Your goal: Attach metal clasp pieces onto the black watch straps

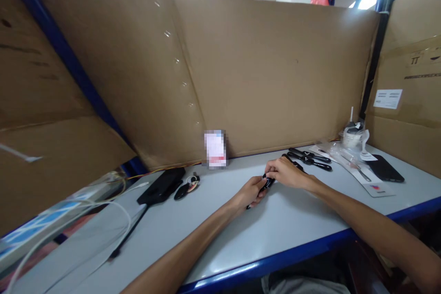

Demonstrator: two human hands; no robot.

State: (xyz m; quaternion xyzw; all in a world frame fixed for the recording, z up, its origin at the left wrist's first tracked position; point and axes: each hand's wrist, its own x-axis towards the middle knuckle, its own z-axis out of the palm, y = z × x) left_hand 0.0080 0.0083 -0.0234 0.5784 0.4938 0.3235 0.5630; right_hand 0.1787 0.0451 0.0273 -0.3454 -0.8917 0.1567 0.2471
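On our pale, blue-edged bench (220, 248) we see a black box (164, 187), keys (182, 191), an upright panel (216, 148), black watch-like items (306, 161), clear packaging (339, 152), a cup (352, 138) and a black slab (386, 168).

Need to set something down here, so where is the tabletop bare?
Bare tabletop: between the black cable and left forearm; and between it and the right forearm, toward the blue front edge. Crowded: back right, with black watches, clear packaging and a black slab; back left, with a black box and key fob.
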